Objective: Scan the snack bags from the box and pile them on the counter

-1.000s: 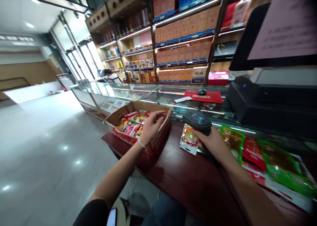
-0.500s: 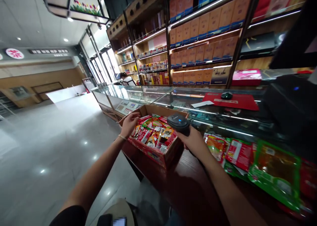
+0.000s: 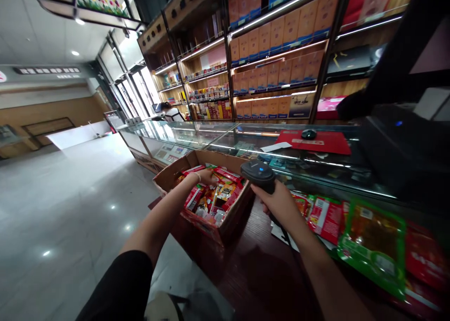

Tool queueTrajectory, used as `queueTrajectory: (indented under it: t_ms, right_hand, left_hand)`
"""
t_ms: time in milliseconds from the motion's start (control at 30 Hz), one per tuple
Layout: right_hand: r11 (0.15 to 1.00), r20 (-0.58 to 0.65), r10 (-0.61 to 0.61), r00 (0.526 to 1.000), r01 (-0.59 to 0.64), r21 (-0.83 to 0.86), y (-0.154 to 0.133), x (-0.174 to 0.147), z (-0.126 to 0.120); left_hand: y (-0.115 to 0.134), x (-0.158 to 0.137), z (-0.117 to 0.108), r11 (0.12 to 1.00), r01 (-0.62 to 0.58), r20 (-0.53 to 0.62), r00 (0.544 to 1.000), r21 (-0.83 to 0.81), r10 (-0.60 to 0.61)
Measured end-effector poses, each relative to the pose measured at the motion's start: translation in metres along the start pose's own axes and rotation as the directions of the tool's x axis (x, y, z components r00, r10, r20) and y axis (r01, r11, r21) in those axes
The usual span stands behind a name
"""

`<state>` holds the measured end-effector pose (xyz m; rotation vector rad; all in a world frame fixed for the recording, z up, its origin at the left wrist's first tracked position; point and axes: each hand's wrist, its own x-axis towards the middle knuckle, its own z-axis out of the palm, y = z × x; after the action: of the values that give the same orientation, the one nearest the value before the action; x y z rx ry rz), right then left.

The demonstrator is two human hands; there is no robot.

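Observation:
A cardboard box (image 3: pixel 232 221) full of small red, yellow and green snack packets (image 3: pixel 225 190) stands on the dark red counter. My left hand (image 3: pixel 207 176) is inside the box, its fingers stretched over the packets and touching the top ones. No packet shows clearly in its grasp, and the fingertips are partly hidden. In my right hand (image 3: pixel 279 201) is a black barcode scanner (image 3: pixel 258 172) with a lit blue light, held just right of the box. Its cable hangs below the hand.
Larger snack bags lie at right, among them a green-edged bag (image 3: pixel 374 246) and a red bag (image 3: pixel 325 218). Behind the box runs a glass display counter (image 3: pixel 218 140) with a red mat (image 3: pixel 316 143) and a mouse (image 3: pixel 309 134). A dark machine (image 3: pixel 397 157) stands far right.
My left hand has moved from the box's left rim in over the packets. My right hand still holds the scanner beside the box. The whole view has shifted a little to the right.

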<state>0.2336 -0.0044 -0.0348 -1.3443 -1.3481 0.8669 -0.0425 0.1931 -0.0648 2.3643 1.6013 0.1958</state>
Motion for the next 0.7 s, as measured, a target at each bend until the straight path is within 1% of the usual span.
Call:
queueTrajectory:
  t_ms: [33, 100, 167, 233, 367, 433, 500, 567, 633, 700]
  right_hand:
    - [1.000, -0.003, 0.000, 1.000, 0.000, 0.009, 0.001, 0.001, -0.001]
    - [1.000, -0.013, -0.006, 1.000, 0.006, 0.023, 0.004, 0.002, -0.003]
    - [1.000, -0.014, -0.015, 1.000, 0.015, 0.024, 0.006, 0.003, -0.003]
    - [1.000, -0.012, -0.025, 1.000, 0.025, 0.007, 0.007, 0.003, -0.002]
    - [0.998, -0.025, -0.063, 0.998, 0.062, -0.023, 0.006, 0.001, 0.000]
    - [0.996, -0.029, -0.081, 0.996, 0.080, -0.026, 0.003, -0.002, 0.001]
    - [0.995, -0.021, -0.093, 0.995, 0.092, -0.027, -0.001, -0.006, 0.001]
    - [0.994, -0.009, -0.101, 0.995, 0.101, -0.030, -0.006, -0.010, 0.000]
    - [0.994, -0.009, -0.105, 0.994, 0.105, -0.034, -0.011, -0.015, -0.002]
    - [0.994, -0.009, -0.105, 0.994, 0.105, -0.028, -0.016, -0.019, -0.005]
  left_hand:
    - [0.000, 0.000, 0.003, 0.999, 0.006, 0.032, 0.999, 0.034, -0.007]
    - [0.000, -0.002, 0.005, 0.997, -0.003, 0.059, 0.998, 0.073, -0.001]
    - [0.002, -0.006, 0.002, 0.995, -0.018, 0.088, 0.996, 0.097, 0.009]
    - [0.004, -0.012, -0.002, 0.986, -0.038, 0.121, 0.992, 0.165, 0.018]
    - [0.010, -0.026, -0.007, 0.908, -0.129, 0.196, 0.979, 0.398, 0.054]
    - [0.013, -0.036, -0.009, 0.872, -0.150, 0.188, 0.980, 0.466, 0.068]
    - [0.016, -0.048, -0.012, 0.870, -0.143, 0.140, 0.986, 0.472, 0.086]
    - [0.018, -0.060, -0.018, 0.903, -0.119, 0.050, 0.993, 0.413, 0.108]
    - [0.018, -0.072, -0.026, 0.953, -0.078, -0.078, 0.991, 0.292, 0.105]
    - [0.016, -0.083, -0.035, 0.994, -0.029, -0.202, 0.978, 0.105, 0.050]
